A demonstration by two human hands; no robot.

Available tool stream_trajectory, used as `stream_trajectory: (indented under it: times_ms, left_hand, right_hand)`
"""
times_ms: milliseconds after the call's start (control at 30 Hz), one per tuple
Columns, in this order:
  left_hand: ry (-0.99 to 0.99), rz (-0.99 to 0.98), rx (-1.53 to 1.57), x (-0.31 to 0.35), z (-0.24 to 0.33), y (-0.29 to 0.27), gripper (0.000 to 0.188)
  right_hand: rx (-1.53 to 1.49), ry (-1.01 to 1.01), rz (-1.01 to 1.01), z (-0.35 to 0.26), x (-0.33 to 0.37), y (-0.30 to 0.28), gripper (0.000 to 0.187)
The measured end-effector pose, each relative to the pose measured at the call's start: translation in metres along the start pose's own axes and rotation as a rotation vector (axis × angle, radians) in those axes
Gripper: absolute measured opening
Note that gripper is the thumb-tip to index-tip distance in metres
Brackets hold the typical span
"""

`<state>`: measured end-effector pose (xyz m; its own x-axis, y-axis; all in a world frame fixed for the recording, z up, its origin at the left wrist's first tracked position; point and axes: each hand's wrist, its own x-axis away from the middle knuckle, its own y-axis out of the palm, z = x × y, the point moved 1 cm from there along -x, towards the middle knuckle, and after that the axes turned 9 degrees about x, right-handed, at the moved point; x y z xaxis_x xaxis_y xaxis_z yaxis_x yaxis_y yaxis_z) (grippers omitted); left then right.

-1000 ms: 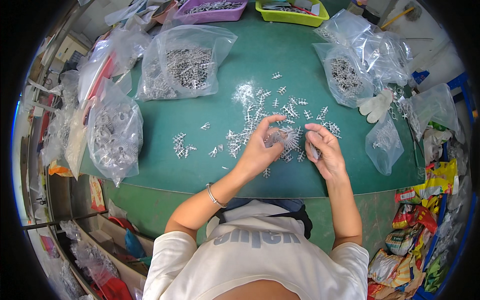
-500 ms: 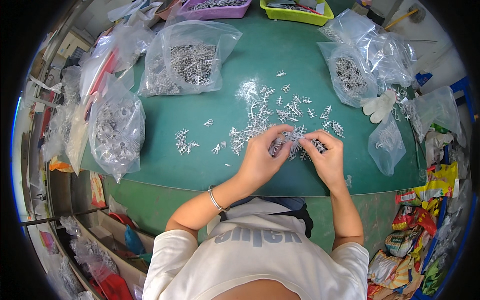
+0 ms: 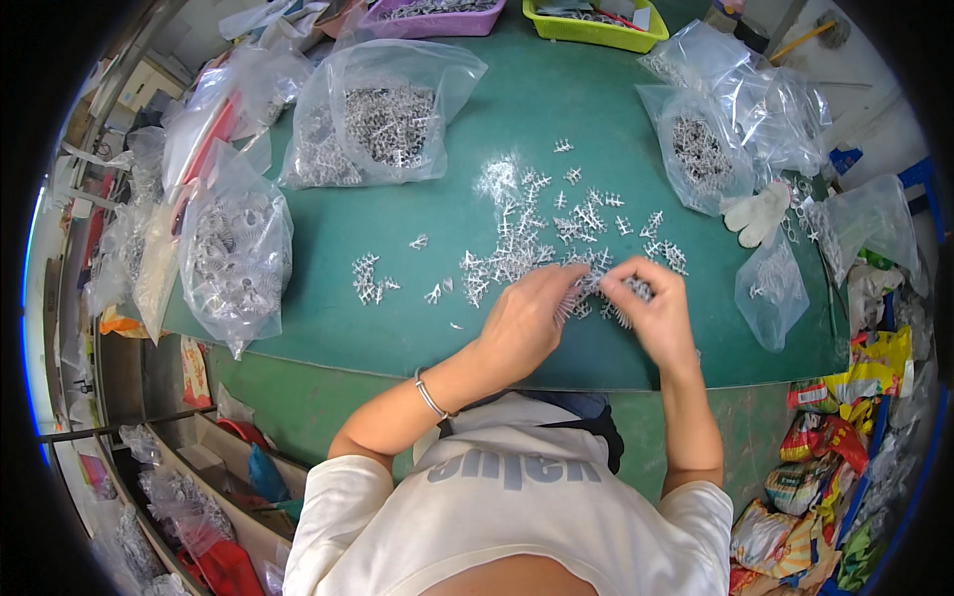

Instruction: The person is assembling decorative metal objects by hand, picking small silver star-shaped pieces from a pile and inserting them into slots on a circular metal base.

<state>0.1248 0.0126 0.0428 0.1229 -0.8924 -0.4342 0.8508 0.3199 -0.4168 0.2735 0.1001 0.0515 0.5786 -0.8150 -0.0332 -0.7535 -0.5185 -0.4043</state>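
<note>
Near the front edge of the green table (image 3: pixel 397 298), my left hand (image 3: pixel 525 320) is closed, its fingertips on a grey ribbed, fan-like metal piece (image 3: pixel 569 304). Close to its right, my right hand (image 3: pixel 651 306) pinches a similar ribbed piece (image 3: pixel 618 310) between thumb and fingers. Whether the two pieces are joined cannot be made out; the fingers partly cover them. Beyond the hands spreads a pile of small silver branched metal pieces (image 3: pixel 517 243). A smaller group of such pieces (image 3: pixel 368 280) lies to the left, beside a few single ones.
A clear bag of ribbed pieces (image 3: pixel 237 258) stands at the left, and a large bag of branched pieces (image 3: pixel 388 129) behind it. More bags (image 3: pixel 701 154) and a white glove (image 3: pixel 757 214) lie right. Purple (image 3: pixel 467 22) and yellow-green trays (image 3: pixel 596 32) stand at the back.
My left hand has rolled over, so that its back now faces up and its thumb is hidden. The right hand keeps its pinch, with its wrist slightly turned.
</note>
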Motion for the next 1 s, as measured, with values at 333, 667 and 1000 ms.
stream_trajectory:
  times_ms: [333,667,1000]
  left_hand:
    - [-0.064,-0.022,0.101,-0.005,0.005,-0.007,0.027]
    - [-0.244,-0.139,0.325,-0.006,0.002,-0.013,0.024]
    - [-0.572,-0.196,0.633,-0.007,0.003,-0.022,0.020]
  right_hand:
    - [-0.648,0.290,-0.305,0.024,-0.013,-0.009,0.011]
    - [-0.702,0.269,-0.394,0.012,-0.013,-0.005,0.010]
    - [-0.369,0.013,0.179,0.007,0.008,0.010,0.006]
